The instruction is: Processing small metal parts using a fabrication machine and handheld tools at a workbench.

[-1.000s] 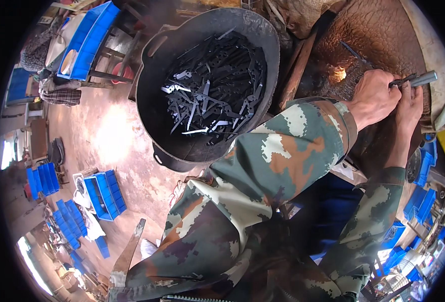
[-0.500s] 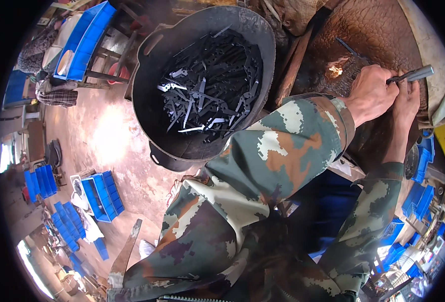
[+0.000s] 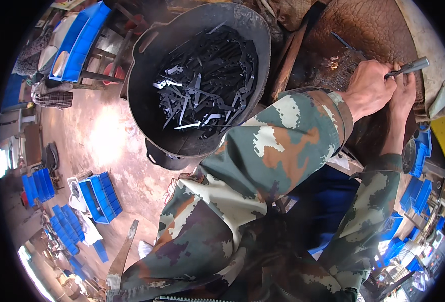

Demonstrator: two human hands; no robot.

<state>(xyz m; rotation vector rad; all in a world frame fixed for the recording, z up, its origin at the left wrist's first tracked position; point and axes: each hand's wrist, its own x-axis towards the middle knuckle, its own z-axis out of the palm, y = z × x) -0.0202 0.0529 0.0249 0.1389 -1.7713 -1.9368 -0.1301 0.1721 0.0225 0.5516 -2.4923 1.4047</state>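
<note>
My left hand (image 3: 367, 90) and my right hand (image 3: 404, 88) are pressed together at the upper right, both closed around a grey metal tool (image 3: 413, 66) whose handle sticks out to the right. The tool's working end is hidden under my fingers. The hands rest on a rough brown block (image 3: 368, 25), where a thin dark metal strip (image 3: 347, 44) lies beside a small bright spot (image 3: 333, 63). Both forearms wear camouflage sleeves.
A big black tub (image 3: 147, 60) holding several dark flat metal pieces (image 3: 202, 85) stands left of the block on a dusty reddish floor (image 3: 106, 146). Blue plastic bins (image 3: 99, 199) lie at the lower left, more blue bins (image 3: 416, 194) at the right.
Both hands keep their hold on the tool in the same spot. The glowing spot on the brown block has dimmed. The view has shifted slightly.
</note>
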